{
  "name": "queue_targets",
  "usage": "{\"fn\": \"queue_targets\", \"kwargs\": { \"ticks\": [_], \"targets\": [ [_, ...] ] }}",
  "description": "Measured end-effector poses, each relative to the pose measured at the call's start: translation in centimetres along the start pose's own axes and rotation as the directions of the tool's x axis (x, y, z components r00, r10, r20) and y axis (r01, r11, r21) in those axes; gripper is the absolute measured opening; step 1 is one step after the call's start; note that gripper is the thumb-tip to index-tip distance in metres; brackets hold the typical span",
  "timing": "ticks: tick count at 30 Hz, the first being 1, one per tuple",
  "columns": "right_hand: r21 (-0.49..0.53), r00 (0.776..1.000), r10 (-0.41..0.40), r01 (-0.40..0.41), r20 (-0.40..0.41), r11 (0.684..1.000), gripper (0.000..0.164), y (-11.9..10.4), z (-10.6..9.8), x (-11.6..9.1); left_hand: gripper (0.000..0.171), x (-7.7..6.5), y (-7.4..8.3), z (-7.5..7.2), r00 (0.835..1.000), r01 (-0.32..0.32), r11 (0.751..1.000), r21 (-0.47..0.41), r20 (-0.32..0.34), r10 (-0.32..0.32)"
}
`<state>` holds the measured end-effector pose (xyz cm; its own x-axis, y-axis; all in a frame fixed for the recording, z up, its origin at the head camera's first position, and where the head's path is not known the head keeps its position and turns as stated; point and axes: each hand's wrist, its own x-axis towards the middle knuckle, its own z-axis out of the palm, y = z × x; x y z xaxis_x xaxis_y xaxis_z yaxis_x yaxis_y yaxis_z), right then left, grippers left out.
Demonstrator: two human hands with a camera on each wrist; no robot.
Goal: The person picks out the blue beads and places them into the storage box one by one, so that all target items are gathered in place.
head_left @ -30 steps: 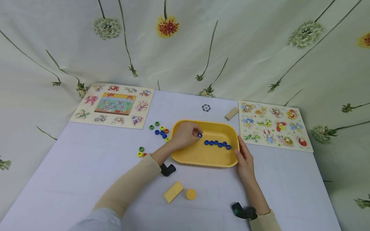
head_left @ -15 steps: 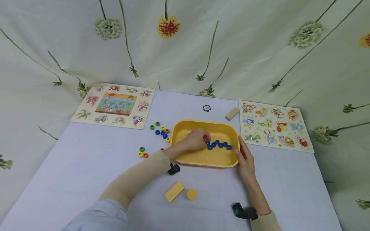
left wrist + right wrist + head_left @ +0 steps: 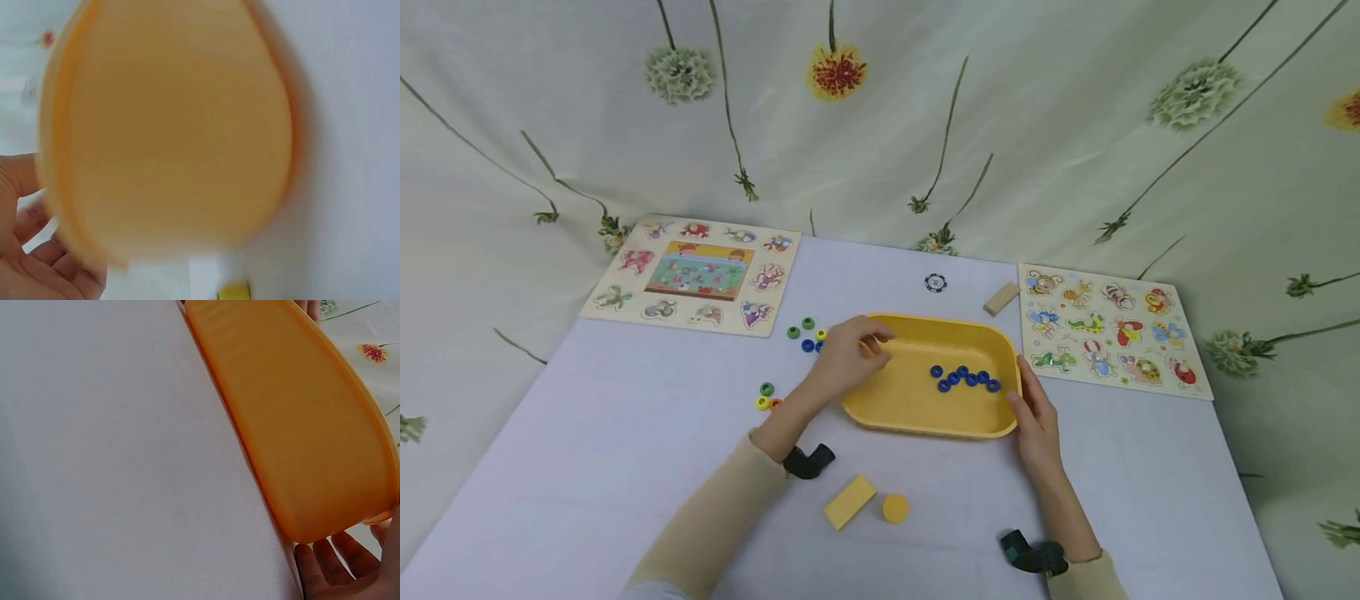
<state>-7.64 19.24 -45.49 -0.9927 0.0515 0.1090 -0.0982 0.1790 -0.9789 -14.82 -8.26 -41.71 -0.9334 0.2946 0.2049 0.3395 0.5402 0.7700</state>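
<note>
My left hand (image 3: 848, 358) hovers over the left end of the yellow tray (image 3: 910, 412), its fingers loosely bent and nothing between them. In the left wrist view the same hand (image 3: 37, 250) shows beside the tray's blurred wall (image 3: 169, 137). Several blue ring-shaped beads (image 3: 972, 379) lie in a zigzag row on the tray's floor, toward its right side. My right hand (image 3: 1037, 421) holds the tray's right end, thumb at the rim and fingers along the outer wall. The right wrist view shows the fingers (image 3: 344, 556) against that end.
Left of the tray lie loose green beads (image 3: 793, 332), blue beads (image 3: 807, 345) and yellow beads (image 3: 763, 403), some covered by my left hand. Wooden blocks (image 3: 850, 502) (image 3: 1002, 297), a round yellow piece (image 3: 895, 507), a chip (image 3: 936, 282) and two picture puzzle boards (image 3: 770, 304) (image 3: 1112, 333) surround it.
My left hand set a blue bead down at the left of the row, let go, and drew back left to the tray's edge. My right hand stayed at the tray's right end.
</note>
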Motion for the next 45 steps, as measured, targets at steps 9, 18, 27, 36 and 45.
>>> {"fn": "queue_targets", "kwargs": {
  "ticks": [9,18,27,36,45],
  "targets": [
    [-0.004,1.0,0.005,-0.005,-0.006,1.0,0.048,0.0,-0.1,-0.1,0.028,-2.5,-5.8,-5.5,0.941,0.268,0.964,-0.007,-0.212,-0.263],
    [0.008,1.0,0.006,-0.006,0.0,1.0,0.048,0.2,0.0,-0.2,0.03,-3.1,-8.1,-6.2,0.907,0.396,0.918,-0.003,-0.158,-0.391],
    [-0.004,1.0,0.003,-0.003,0.0,1.0,0.048,0.2,0.0,-0.2,0.027,-3.1,-9.5,-5.1,0.903,0.426,0.9,0.092,-0.111,-0.416],
    [0.015,1.0,-0.008,0.008,0.007,1.0,0.048,0.2,-0.1,-0.2,0.026,-3.0,-9.1,-4.8,0.896,0.44,0.889,0.122,-0.129,-0.426],
    [0.02,1.0,-0.019,0.018,0.01,1.0,0.048,0.1,-0.1,-0.1,0.021,-1.7,-5.6,-5.5,0.932,0.347,0.932,0.104,-0.149,-0.33]
  ]
}}
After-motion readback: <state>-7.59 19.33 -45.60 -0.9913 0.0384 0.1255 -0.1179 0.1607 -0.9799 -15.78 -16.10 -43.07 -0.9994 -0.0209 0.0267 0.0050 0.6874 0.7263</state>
